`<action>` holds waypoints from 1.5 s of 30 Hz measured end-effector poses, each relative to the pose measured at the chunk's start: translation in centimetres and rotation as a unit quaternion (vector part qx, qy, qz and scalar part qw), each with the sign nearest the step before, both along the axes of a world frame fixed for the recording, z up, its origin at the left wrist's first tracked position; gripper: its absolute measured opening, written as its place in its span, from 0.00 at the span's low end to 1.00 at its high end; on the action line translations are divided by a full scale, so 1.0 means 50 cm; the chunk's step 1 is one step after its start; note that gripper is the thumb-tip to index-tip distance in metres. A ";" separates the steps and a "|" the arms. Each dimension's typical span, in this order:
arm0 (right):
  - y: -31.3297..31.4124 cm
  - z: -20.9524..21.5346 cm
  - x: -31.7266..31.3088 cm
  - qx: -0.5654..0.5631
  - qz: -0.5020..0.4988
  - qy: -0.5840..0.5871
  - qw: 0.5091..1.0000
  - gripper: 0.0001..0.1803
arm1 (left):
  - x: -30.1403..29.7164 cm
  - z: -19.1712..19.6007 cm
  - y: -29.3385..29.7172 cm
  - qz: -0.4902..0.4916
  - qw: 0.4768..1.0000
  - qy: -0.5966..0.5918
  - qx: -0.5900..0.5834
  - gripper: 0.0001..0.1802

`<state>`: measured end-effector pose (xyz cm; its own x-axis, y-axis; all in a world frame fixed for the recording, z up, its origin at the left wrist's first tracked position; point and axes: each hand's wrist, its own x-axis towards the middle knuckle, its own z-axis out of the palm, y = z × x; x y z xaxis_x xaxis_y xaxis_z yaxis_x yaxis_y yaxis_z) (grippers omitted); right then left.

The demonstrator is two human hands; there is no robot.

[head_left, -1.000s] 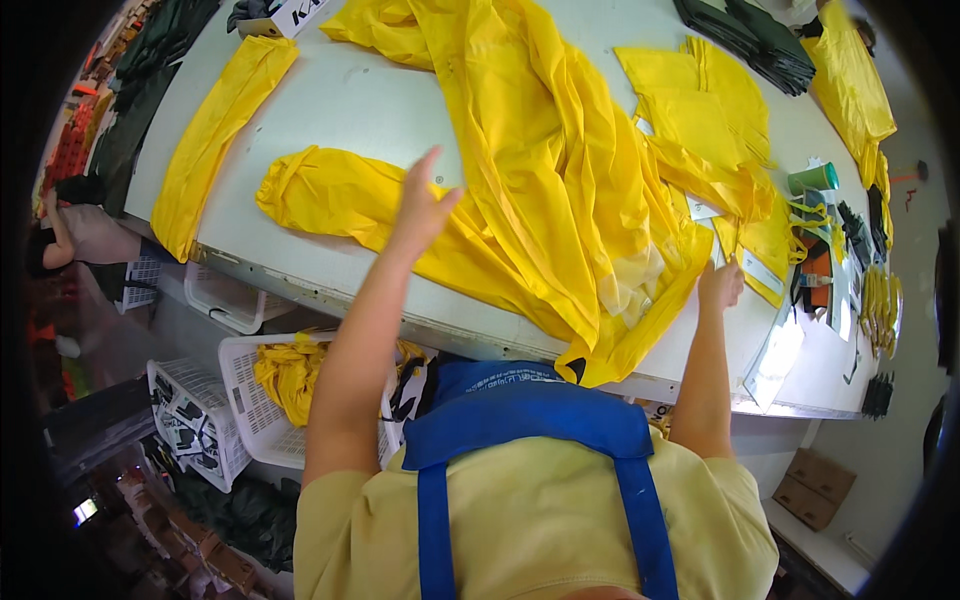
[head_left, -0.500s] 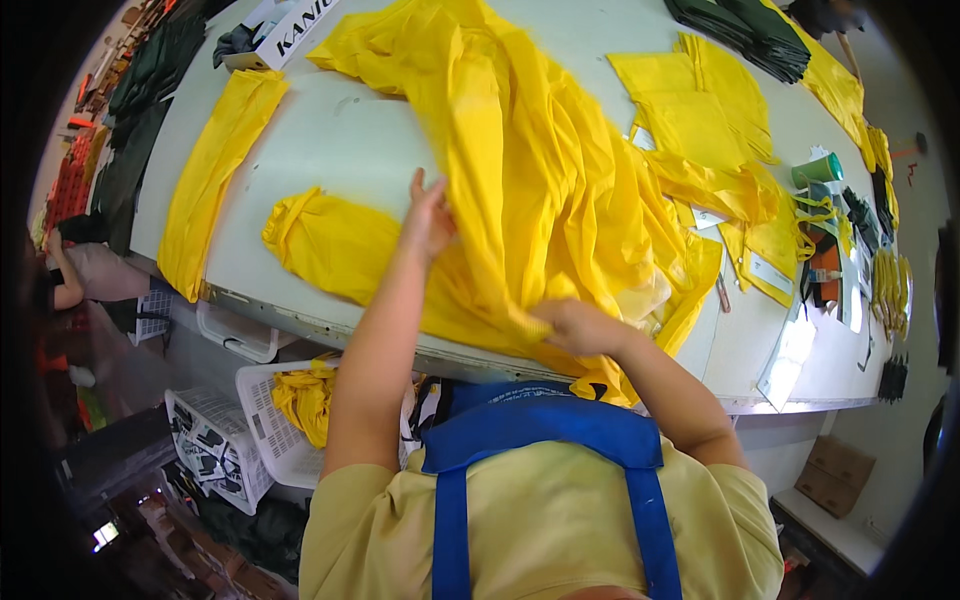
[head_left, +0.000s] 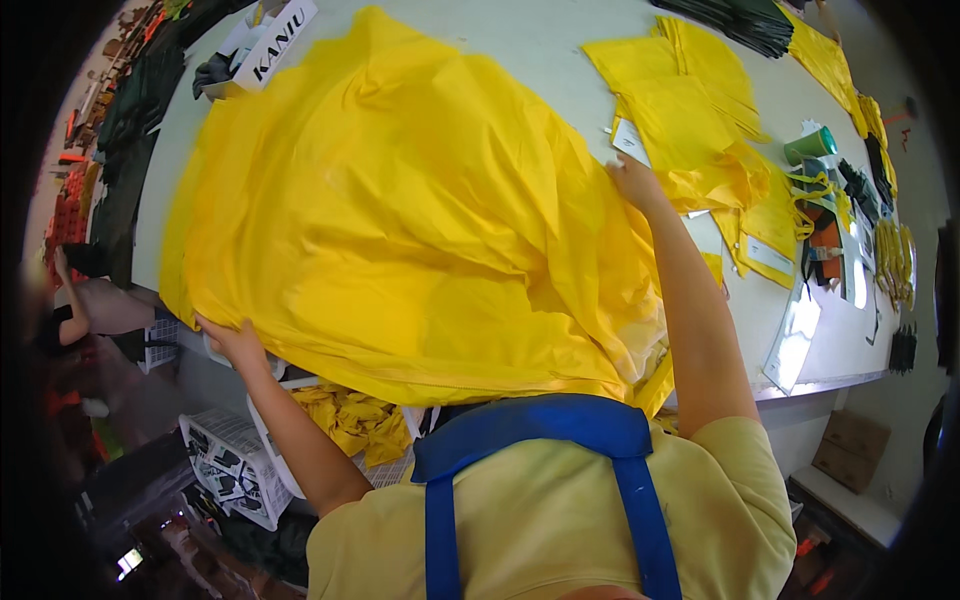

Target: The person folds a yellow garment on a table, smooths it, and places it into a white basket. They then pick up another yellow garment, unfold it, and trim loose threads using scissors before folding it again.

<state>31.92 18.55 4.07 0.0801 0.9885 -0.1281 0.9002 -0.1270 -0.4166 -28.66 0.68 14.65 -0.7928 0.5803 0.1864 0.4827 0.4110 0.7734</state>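
Note:
A large yellow garment (head_left: 400, 200) of thin, smooth fabric lies spread and puffed up over the worktable, its near edge hanging toward me. What kind of garment it is, the folds do not show. At its near left corner my left hand (head_left: 237, 345) grips the edge, fingers partly under the fabric. My right hand (head_left: 635, 182) is closed at the garment's far right side, beside a white paper tag (head_left: 628, 143); its fingertips are slightly blurred. Right of that hand lie folded yellow pieces (head_left: 690, 110).
The pale worktable (head_left: 530, 40) carries a white box (head_left: 278, 45) at the far left, dark green folded stacks (head_left: 735, 25) at the far right and a green cylinder (head_left: 810, 146). Below the near edge stand a white basket (head_left: 235, 470) and heaped yellow fabric (head_left: 355, 420). Another person (head_left: 100, 305) is at left.
The garment has gone from bunched to spread leftward, covering the yellow strip and sleeve-like piece at left. My left hand moved left and nearer; my right hand moved right and farther away.

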 end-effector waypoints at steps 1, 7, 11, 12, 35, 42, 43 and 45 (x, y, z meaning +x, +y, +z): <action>0.010 -0.022 -0.002 -0.024 0.012 -0.069 0.997 0.22 | 0.000 -0.008 -0.015 0.035 0.993 0.086 -0.069 0.44; 0.003 0.035 -0.035 -0.168 -0.010 0.121 0.978 0.17 | 0.213 -0.033 0.152 -0.242 0.947 0.194 0.080 0.44; -0.086 0.238 -0.102 -0.087 -0.033 0.305 0.948 0.12 | 0.536 0.108 0.321 -0.583 0.766 0.173 0.208 0.37; -0.126 0.284 -0.125 -0.061 -0.017 0.319 0.946 0.10 | 0.594 0.098 0.353 -0.580 0.751 0.254 0.186 0.33; -0.176 0.216 -0.200 -0.325 0.305 0.175 0.878 0.23 | 0.541 -0.016 0.224 -0.555 0.793 0.186 -0.169 0.26; -0.401 0.315 -0.254 -0.132 0.395 0.254 0.873 0.17 | 0.590 -0.134 0.377 -0.427 0.758 0.256 -0.421 0.25; -0.400 0.291 -0.225 -0.133 0.311 0.324 0.884 0.16 | 0.569 -0.200 0.410 -0.447 0.753 0.249 -0.414 0.23; -0.402 0.226 -0.151 -0.136 0.122 0.458 0.870 0.15 | 0.543 -0.197 0.478 -0.489 0.763 0.246 -0.344 0.19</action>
<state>24.37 -1.54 15.38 -0.3864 0.8851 -0.2594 0.2211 -0.1842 -0.9577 -1.48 24.59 4.81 0.1497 0.9444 -0.2927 0.9810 -0.1049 0.1633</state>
